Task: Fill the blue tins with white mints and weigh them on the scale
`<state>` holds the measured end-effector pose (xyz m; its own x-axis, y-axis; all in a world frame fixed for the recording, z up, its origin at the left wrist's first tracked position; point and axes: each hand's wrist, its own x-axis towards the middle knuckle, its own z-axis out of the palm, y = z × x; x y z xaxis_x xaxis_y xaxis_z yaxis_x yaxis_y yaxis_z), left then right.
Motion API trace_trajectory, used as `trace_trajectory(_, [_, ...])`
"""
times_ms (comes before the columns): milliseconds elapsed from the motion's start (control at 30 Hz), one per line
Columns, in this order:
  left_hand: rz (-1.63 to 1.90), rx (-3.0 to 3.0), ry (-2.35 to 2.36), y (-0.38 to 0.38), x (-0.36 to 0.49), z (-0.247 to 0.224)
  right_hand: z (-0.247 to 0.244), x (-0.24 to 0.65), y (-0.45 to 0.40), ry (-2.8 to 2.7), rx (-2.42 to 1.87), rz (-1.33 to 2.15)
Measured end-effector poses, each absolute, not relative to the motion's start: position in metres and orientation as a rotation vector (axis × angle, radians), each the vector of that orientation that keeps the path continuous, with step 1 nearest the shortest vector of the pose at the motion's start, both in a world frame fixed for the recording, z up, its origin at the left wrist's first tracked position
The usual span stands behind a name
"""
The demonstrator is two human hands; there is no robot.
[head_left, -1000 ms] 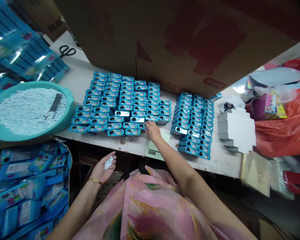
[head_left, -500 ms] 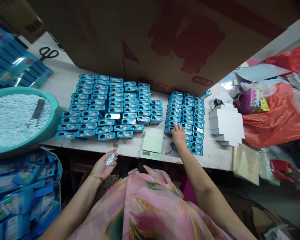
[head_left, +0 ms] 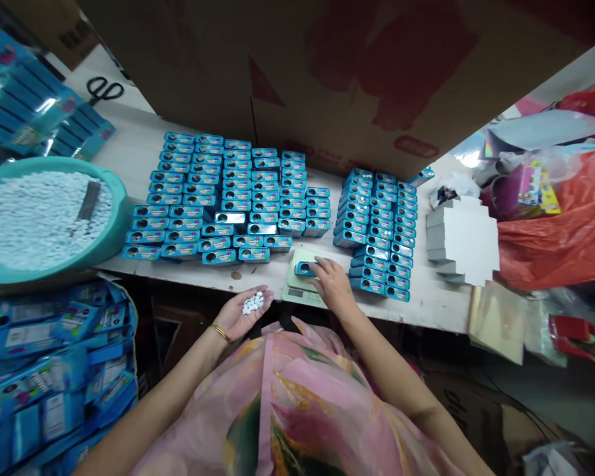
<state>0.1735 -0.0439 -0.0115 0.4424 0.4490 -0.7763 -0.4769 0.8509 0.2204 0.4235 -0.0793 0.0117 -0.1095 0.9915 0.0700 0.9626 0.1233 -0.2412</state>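
My left hand (head_left: 242, 313) is palm up in front of the table edge, fingers loosely curled under a small heap of white pellets (head_left: 253, 303). With my right hand (head_left: 331, 283) I grip a small blue box (head_left: 305, 268) by its right end, over the pale green scale (head_left: 302, 294). Part of the box is hidden by my fingers. Rows of upright blue boxes (head_left: 237, 175) stand left of the scale, and another block of blue boxes (head_left: 377, 231) stands to its right.
A turquoise basin (head_left: 121, 208) of white pellets, holding a dark flat strip (head_left: 88, 200), is at left. Scissors (head_left: 104, 89) lie behind it. A large cardboard carton (head_left: 203, 79) stands at the back. White card pieces (head_left: 469, 241) and a red bag (head_left: 565, 231) are at right.
My right hand has moved left from the right block to the scale with a blue box. My left hand with the pellets has shifted right, closer to the scale. The view has shifted slightly.
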Motion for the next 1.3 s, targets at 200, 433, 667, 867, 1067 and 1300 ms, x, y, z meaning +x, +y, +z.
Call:
trace_trajectory(200, [0.602, -0.102, 0.982, -0.048, 0.159, -0.015, -0.009, 0.455, -0.118, -1.484, -1.996, 0.319])
trace_trajectory(433, [0.662, -0.103, 1.019, -0.047, 0.148, -0.015, -0.052, 0.463, -0.127, -1.157, -1.944, 0.695])
trace_trajectory(667, [0.696, -0.101, 1.024, -0.050, 0.140, -0.016, -0.064, 0.455, -0.110, -1.195, -1.847, 0.872])
trace_trajectory(867, [0.709, -0.106, 1.016, -0.056, 0.135, -0.023, -0.073, 0.454, -0.097, -1.239, -1.779, 0.916])
trace_trajectory(1067, [0.694, -0.134, 1.011, -0.056, 0.143, -0.024, -0.078, 0.450, -0.082, -1.261, -1.733, 0.956])
trace_trajectory(1300, [0.634, -0.177, 0.959, -0.038, 0.194, -0.032, -0.040, 0.440, -0.076, -1.566, -1.743, 0.791])
